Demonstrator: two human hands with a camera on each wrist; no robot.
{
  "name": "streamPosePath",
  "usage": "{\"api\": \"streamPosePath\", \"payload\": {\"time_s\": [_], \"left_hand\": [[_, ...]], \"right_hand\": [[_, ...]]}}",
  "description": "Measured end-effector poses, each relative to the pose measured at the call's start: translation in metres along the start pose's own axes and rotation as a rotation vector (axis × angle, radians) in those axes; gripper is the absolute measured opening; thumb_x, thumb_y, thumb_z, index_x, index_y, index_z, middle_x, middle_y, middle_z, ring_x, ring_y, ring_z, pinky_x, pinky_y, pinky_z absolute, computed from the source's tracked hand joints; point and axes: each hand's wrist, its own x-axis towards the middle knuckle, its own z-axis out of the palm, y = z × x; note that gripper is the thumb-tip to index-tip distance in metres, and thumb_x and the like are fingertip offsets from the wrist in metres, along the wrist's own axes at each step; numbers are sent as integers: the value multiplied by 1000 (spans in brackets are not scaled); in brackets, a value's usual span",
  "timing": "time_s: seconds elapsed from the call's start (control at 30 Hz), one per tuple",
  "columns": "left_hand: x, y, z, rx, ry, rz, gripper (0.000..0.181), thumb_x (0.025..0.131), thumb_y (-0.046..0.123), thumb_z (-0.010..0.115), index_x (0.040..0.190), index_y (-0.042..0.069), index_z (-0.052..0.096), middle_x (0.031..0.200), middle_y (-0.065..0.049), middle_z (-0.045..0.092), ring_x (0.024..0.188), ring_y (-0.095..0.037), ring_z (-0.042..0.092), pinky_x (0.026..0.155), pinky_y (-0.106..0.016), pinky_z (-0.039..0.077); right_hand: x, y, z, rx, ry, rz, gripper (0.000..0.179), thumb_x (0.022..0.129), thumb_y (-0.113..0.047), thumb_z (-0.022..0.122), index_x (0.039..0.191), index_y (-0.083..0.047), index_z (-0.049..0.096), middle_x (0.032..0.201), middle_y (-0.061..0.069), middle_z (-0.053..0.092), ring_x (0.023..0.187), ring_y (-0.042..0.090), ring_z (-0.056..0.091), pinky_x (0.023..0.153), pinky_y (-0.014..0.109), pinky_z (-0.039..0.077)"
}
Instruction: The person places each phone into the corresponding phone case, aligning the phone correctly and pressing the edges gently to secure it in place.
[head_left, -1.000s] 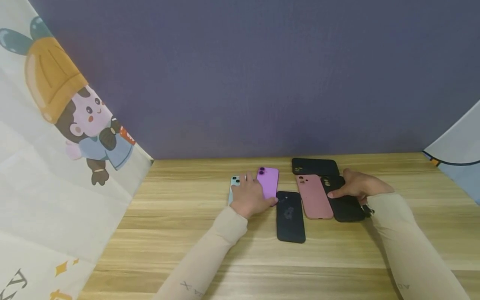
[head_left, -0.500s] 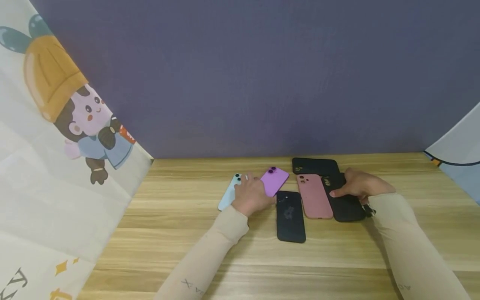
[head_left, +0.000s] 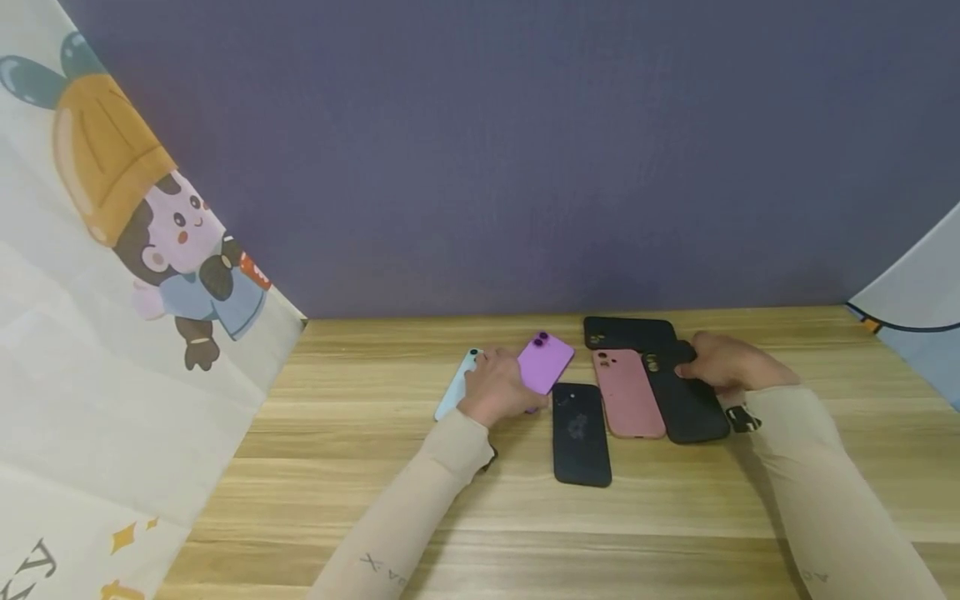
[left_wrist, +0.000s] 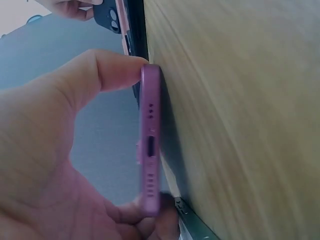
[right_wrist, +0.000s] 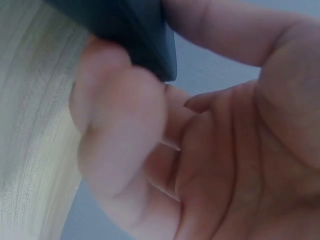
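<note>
And here's the left hand (head_left: 497,390), thumb on one side edge of the purple phone (head_left: 547,360), fingers curled in at the other, pinching it across its width! The phone sits ahead and to the right of the palm, turned at an angle, its lower end looking raised off the table (head_left: 570,546). Smooth purple back, paired dark lenses at the far corner; the left-wrist view gives us the bottom edge square on, a charging slot between two rows of small holes.

Over to the right hand (head_left: 731,365), pinching a corner of the right-hand black phone (head_left: 686,408) between thumb and curled fingers; matte and dark, this one, possibly a cased handset. I'd call the step in hand gripping and placing phones, two at once; the next move calls for both pinches held level and clear of the neighbours.

Outward now! Just left of the left fingers, the pale blue phone (head_left: 456,392), contact impossible to tell. Right of that hand, the near black phone (head_left: 582,442), then the pink phone (head_left: 630,396). Ahead and left of the right hand, the far black phone (head_left: 628,332), lying crosswise.
</note>
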Motion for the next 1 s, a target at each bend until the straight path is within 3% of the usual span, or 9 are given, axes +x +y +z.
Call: {"api": "streamPosePath", "payload": {"time_s": [0.1, 0.37, 0.5, 0.63, 0.8, 1.0], "left_hand": [[0, -1, 0, -15, 6, 10, 69, 73, 49, 86, 122, 5, 62, 115, -14, 61, 109, -33, 57, 91, -57, 50], [-2, 0, -2, -54, -2, -6, 69, 78, 44, 85, 127, 3, 58, 111, -12, 70, 100, -30, 66, 96, -59, 49], [-1, -2, -4, -74, -28, -27, 67, 85, 48, 80, 127, 0, 58, 104, -12, 71, 89, -26, 64, 94, -56, 50], [2, -7, -6, -108, -49, -36, 57, 94, 47, 71, 125, -1, 61, 96, -10, 71, 79, -22, 63, 87, -51, 53], [5, -15, -14, -270, -144, -1, 38, 102, 35, 63, 121, 2, 64, 77, -2, 71, 64, -16, 68, 64, -33, 50], [9, -25, -16, -562, -258, 12, 28, 103, 21, 59, 119, -2, 63, 82, -8, 74, 67, -18, 73, 80, -34, 56]], "right_hand": [[-1, 1, -2, -11, 10, -28, 39, 105, -17, 53, 119, 17, 44, 73, 6, 48, 43, 7, 37, 48, 28, 42], [-4, -1, -6, -79, 30, -75, 26, 104, -18, 53, 98, 7, 48, 62, 0, 47, 43, 9, 44, 53, 31, 45], [-3, -2, -7, -57, 38, -102, 25, 104, -17, 54, 86, -2, 43, 54, -5, 42, 43, 9, 43, 54, 30, 42], [-4, -4, -8, 28, 50, -123, 29, 104, -14, 55, 84, -5, 37, 53, -7, 35, 42, 7, 36, 50, 27, 39], [-5, -5, -10, 117, 67, -124, 32, 105, -13, 54, 85, -6, 30, 56, -7, 28, 45, 7, 31, 50, 26, 36], [-5, -2, -12, 118, 100, -117, 33, 107, -16, 53, 88, -6, 28, 57, -7, 29, 47, 9, 34, 51, 27, 36]]}}
